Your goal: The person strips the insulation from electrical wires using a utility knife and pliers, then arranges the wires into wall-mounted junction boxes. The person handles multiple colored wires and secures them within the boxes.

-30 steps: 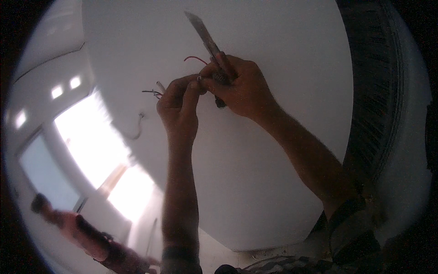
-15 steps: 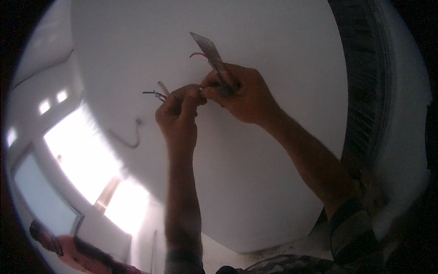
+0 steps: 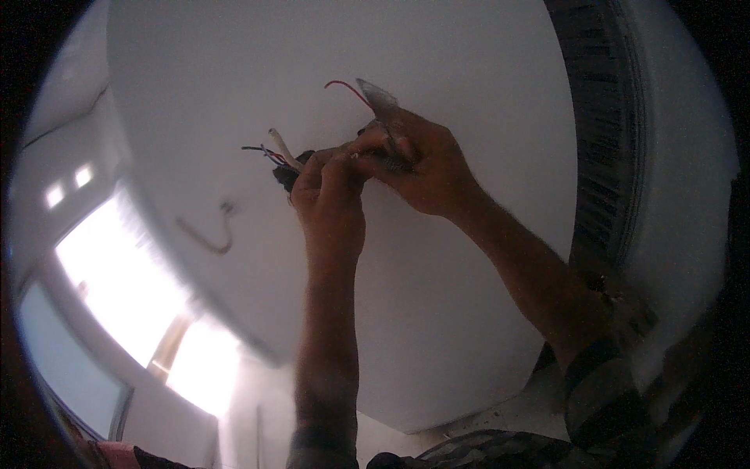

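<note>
Both my hands are raised close together against a pale, smooth surface. My left hand (image 3: 332, 180) is closed in a pinch, with a tiny pale wire end (image 3: 355, 156) at its fingertips. My right hand (image 3: 410, 160) touches it from the right, fingers wrapped round a flat, pointed grey blade (image 3: 378, 94); its handle is hidden in the grip. A thin red wire (image 3: 348, 84) curves up from beside the blade. Left of my left hand, a dark opening (image 3: 284, 177) shows, with a thicker whitish cable (image 3: 283, 147) and several thin dark, blue and red wires (image 3: 262, 149) sticking out.
A bent pale cable (image 3: 207, 241) hangs from the surface farther left. Bright windows (image 3: 125, 266) glare at the left. A dark ribbed band (image 3: 598, 117) curves along the right. Part of a pink garment (image 3: 117, 453) shows at the lower left.
My left hand has shifted right, uncovering the dark opening and more of the whitish cable. The blade has tipped and shows less; more red wire is visible. The person at lower left has mostly left view.
</note>
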Available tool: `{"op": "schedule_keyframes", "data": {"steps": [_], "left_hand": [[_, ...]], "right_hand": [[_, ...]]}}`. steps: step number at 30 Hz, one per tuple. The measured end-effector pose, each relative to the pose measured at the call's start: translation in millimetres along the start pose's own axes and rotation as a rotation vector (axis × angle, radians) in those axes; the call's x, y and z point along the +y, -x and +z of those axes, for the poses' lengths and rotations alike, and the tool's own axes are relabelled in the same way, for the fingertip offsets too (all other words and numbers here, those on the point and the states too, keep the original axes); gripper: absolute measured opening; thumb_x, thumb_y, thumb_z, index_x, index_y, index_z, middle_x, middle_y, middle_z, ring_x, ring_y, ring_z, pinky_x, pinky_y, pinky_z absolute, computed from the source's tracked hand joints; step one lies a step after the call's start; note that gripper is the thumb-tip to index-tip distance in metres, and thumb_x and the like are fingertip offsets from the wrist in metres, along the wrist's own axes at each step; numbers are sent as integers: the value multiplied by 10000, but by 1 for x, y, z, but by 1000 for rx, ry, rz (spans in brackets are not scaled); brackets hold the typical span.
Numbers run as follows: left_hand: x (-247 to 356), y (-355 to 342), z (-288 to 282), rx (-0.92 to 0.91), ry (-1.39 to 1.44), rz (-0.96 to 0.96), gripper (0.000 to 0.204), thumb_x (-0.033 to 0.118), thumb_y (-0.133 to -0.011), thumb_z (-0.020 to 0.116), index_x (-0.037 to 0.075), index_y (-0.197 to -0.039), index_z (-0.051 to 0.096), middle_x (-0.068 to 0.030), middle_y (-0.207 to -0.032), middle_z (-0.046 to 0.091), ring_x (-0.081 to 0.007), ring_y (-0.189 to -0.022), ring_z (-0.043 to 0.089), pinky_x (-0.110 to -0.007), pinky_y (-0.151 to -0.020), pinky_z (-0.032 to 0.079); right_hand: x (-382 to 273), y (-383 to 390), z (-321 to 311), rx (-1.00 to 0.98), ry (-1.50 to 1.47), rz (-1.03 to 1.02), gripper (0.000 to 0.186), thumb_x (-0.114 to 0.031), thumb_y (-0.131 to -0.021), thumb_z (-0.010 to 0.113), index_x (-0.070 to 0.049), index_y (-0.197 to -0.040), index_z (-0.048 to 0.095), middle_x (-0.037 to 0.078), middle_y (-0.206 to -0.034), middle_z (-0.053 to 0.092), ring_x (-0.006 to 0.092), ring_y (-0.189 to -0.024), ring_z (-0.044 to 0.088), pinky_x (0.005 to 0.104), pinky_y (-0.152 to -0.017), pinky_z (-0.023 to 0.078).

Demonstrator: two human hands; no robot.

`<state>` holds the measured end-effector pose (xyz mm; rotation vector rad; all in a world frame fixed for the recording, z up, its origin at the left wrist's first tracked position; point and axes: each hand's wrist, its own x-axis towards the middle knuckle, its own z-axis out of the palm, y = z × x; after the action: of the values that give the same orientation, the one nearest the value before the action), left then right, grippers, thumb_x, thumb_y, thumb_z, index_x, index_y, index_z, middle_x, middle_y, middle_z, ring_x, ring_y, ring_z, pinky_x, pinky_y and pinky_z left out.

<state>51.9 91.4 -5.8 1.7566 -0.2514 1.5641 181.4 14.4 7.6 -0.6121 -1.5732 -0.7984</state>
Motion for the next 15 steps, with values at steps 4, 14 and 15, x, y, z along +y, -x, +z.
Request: {"op": "schedule_keyframes", "data": {"steps": [4,14,15], "left_hand": [[-33,-9,-9,56,-204,109,181,136,-977,544,-38,-961,590,-113,-935,646,-193,-825,632,-320,-730,524],[-88,-33,-37,212,-19,62,203,132,-930,461,-31,-881,572,-108,-735,636,-178,-646,623,-309,-642,508],[-93,-35,-51,133,-83,46,211,140,-930,464,-26,-869,579,-104,-731,636,-174,-650,624,-307,-635,506]], "right_hand": [[12,-3,12,153,-132,310,200,-244,-870,721,-50,-907,688,96,-845,692,203,-758,679,333,-685,534],[90,-25,13,402,-311,709,255,-216,-892,698,-7,-1038,693,57,-763,672,88,-648,625,218,-521,494],[93,-26,21,366,-285,694,251,-214,-890,701,-10,-1036,695,54,-761,671,86,-648,620,219,-523,494]]}}
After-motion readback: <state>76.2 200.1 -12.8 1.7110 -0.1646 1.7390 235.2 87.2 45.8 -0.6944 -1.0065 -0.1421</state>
